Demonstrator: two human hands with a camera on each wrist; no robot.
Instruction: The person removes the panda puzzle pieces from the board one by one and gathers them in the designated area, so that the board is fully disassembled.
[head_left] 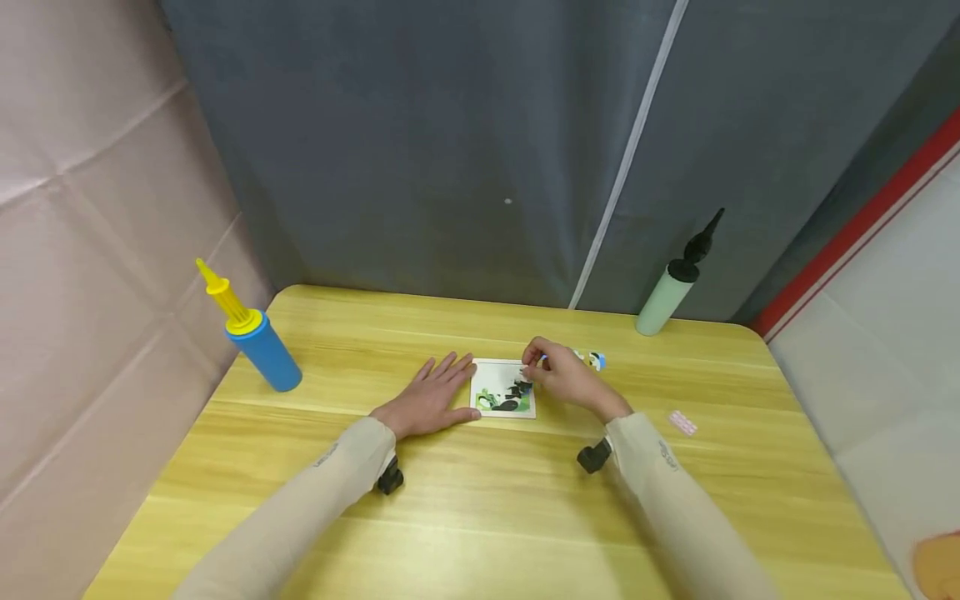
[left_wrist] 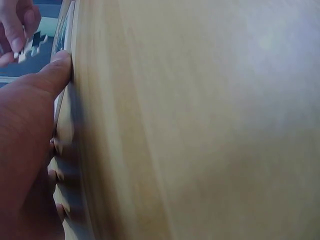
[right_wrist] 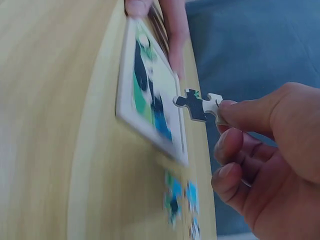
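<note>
A white-framed puzzle board, partly filled with a green, black and white picture, lies on the table. My left hand rests flat at its left side, fingers spread, with the thumb on the board's near edge. Over the board's right side, my right hand pinches a black and white puzzle piece between thumb and forefinger. In the right wrist view the piece is raised off the board, its knobs showing. Loose puzzle pieces lie on the table beyond the board's right edge, partly hidden by the right hand in the head view.
A blue and yellow hand pump stands at the table's left side. Another pump, pale green and black, stands at the back right. A small pink and white patterned item lies right of the right hand. A grey curtain hangs behind the table.
</note>
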